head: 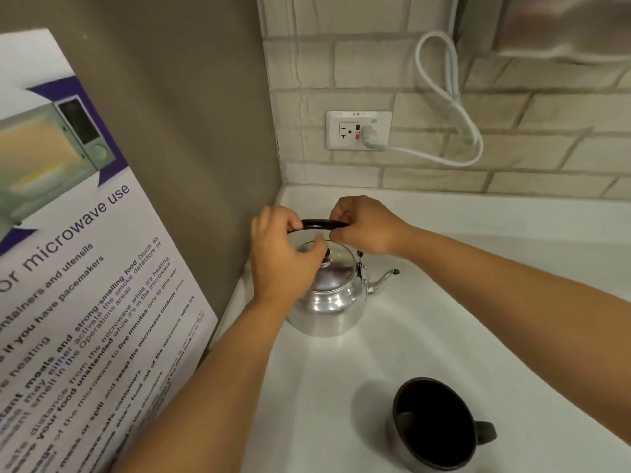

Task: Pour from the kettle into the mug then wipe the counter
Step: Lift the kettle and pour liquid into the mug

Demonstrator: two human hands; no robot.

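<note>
Kettle (pixel 327 298) in counter's (pixel 478 302) back left corner, both hands gripping its black handle (pixel 316 224): left hand (pixel 283 257), right hand (pixel 365 227). Mug (pixel 433 425) near front edge.

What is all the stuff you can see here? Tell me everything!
shiny silver metal kettle with black handle: one, silver, counter corner
dark round mug: one, dark brown, front of counter
white counter: one, white, under both
white wall outlet: one, on brick wall
white power cord: one, plugged in there
microwave poster: one, white and purple, left wall
left hand: on the kettle lid's knob
right hand: gripping the black handle
</note>
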